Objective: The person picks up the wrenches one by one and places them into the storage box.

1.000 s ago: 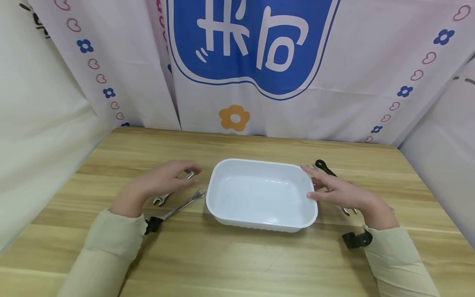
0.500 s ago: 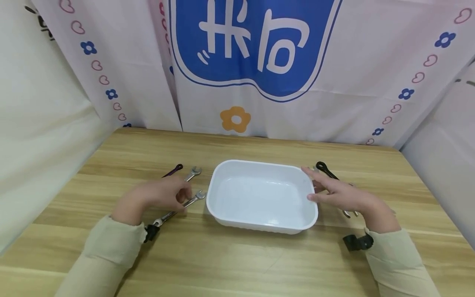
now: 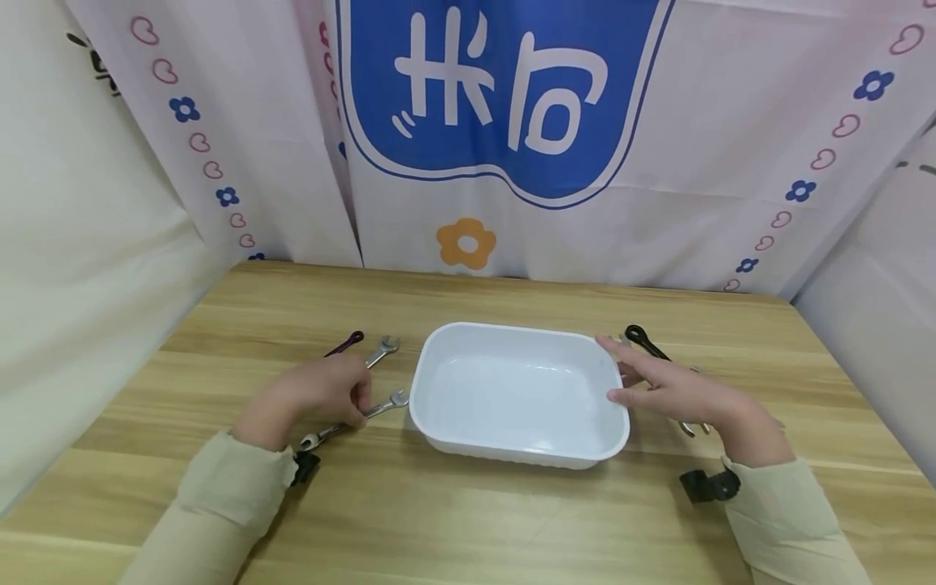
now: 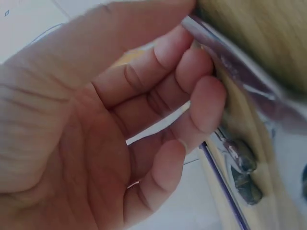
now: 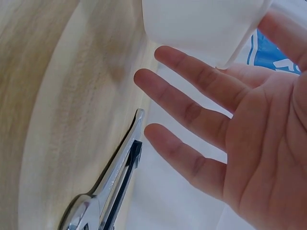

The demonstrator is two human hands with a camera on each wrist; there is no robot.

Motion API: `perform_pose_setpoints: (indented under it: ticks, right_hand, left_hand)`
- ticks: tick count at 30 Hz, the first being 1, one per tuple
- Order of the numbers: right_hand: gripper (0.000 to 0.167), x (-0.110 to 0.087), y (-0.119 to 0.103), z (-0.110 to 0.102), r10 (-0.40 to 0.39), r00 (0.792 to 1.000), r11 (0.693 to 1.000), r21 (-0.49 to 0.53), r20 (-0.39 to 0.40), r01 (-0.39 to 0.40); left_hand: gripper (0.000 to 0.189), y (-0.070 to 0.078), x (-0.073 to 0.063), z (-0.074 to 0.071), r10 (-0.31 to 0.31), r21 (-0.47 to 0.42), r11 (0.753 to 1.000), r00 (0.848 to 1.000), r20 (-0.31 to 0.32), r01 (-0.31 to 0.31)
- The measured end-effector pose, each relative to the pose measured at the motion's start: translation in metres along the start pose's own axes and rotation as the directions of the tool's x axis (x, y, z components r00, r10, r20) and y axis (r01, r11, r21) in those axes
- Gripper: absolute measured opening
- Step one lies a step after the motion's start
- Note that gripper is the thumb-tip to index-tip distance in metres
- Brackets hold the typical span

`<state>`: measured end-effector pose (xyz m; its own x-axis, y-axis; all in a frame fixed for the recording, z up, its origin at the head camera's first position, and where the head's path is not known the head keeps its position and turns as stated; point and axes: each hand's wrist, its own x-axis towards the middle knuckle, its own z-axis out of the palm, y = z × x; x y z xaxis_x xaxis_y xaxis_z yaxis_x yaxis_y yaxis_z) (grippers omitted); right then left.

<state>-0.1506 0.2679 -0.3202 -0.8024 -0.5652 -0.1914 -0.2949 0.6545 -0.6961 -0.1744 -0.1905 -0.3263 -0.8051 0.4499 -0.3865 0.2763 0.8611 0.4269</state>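
Observation:
The fingertips and thumb of my left hand (image 3: 322, 394) pinch a silver open-ended wrench (image 3: 384, 408) at mid-shaft, low over the table or on it; I cannot tell which. In the left wrist view the same wrench (image 4: 240, 69) runs from the fingertips toward the lower right. To its right stands a white plastic basin (image 3: 519, 398), nothing inside. My right hand (image 3: 680, 390) rests thumb and forefinger against the basin's right rim. Its other fingers (image 5: 184, 108) are spread and straight, holding nothing.
Beyond the left hand lie another silver wrench (image 3: 383, 349) and a dark purple one (image 3: 345, 343), both partly hidden. Under and behind the right hand are a black-ended wrench (image 3: 643, 340) and silver tools (image 5: 110, 182). A white printed cloth (image 3: 717, 162) hangs behind the table (image 3: 468, 528).
My left hand has come down and nearer from above the far wrenches, and its fingers have closed on the nearer silver wrench. The right hand stays at the basin; the head view tilts slightly up.

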Motion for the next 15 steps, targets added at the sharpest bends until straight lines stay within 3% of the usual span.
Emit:
perform_pose_setpoints:
  ticks: [6,15]
  right_hand:
    - [0.078,-0.0014,0.0025,0.0012,0.002,1.000,1.000,0.000,-0.005,-0.002]
    - [0.078,-0.0013,0.0020,0.0006,0.004,1.000,1.000,-0.005,-0.006,-0.004]
  left_hand:
    - [0.016,0.0010,0.0020,0.0008,0.002,-0.003,1.000,1.000,0.026,-0.002]
    - [0.015,-0.0015,0.0017,-0.0014,0.057,-0.001,0.998,0.997,0.043,-0.057]
